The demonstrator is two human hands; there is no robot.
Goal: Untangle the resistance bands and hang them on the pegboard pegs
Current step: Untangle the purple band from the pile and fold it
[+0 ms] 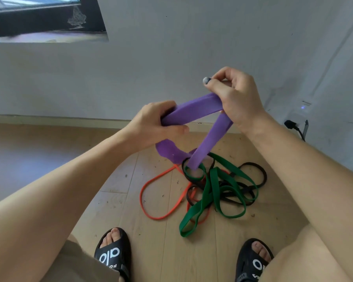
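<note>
Plainly, in the head view both hands are up off the floor: the left hand (158,124) is clenched around the purple band (194,110), the right hand (235,96) grips its upper fold. Its lower end threads through the black band (253,181) and green band (212,192), beside the orange band (157,195). Pulling hard could cinch that snarl (no pegboard in sight).
</note>
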